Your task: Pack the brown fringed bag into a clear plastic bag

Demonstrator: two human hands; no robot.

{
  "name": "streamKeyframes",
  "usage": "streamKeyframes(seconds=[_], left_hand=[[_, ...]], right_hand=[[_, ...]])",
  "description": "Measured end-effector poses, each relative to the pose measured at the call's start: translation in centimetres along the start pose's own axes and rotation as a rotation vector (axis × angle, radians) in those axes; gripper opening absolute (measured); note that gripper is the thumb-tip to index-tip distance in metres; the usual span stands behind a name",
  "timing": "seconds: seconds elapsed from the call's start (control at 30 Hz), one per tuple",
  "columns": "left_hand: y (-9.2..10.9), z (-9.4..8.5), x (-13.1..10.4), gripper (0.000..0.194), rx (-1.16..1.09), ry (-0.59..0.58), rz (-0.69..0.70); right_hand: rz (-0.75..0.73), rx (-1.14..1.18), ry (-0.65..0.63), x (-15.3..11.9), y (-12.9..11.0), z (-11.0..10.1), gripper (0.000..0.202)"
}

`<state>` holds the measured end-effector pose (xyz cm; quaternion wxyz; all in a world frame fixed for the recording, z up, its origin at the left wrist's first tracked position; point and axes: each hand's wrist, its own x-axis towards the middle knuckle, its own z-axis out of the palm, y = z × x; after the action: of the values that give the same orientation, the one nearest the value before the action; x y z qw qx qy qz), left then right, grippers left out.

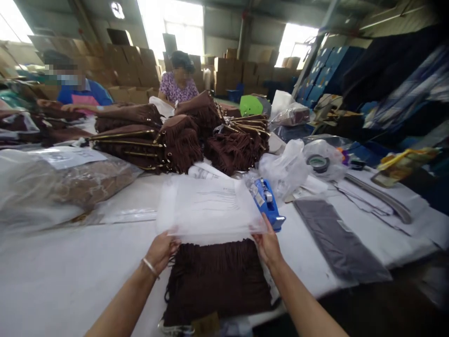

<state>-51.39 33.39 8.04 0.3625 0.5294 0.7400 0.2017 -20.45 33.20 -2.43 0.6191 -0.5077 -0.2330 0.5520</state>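
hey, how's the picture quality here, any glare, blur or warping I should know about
Head view: the windows at the back are blown out white; edges bend and smear, with the right corners darkened; the clear plastic bag held by the left hand and right hand looks hazy; the brown fringed bag is sharp but dim.

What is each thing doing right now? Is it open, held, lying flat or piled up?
Clear plastic bag: held up at its near corners by both hands.
Left hand: gripping the bag's left corner.
Right hand: gripping the bag's right corner.
Dark brown fringed bag: lying flat on the white table.
Blue tape dispenser: resting on the table.
Brown fringed bags: piled up.
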Motion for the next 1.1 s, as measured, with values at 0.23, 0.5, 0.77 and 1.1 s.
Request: streamKeyframes(seconds=[0.23,0.5,0.77,1.1], left_hand=[[0.2,2.2,5.3,0.036,-0.39,-0.264,0.132],[-4.1,1.5,2.3,0.04,-0.557,-0.22,-0.03],[-5.9,-0.9,-0.8,0.032,-0.705,-0.26,-0.218],[-7.8,-0.7,-6.6,0.041,-0.812,-0.098,-0.384]], right_hand=[[0.037,-0.167,-0.308,0.8,1.3,-1.6,0.045],[0.376,0.002,-0.154,-3.2,3.2,-1.0,0.055],[0.266,-0.355,-0.306,-4.9,2.6,-1.5,0.053],[0.218,-0.555,-0.339,-6.3,1.8,-1.1,0.054]])
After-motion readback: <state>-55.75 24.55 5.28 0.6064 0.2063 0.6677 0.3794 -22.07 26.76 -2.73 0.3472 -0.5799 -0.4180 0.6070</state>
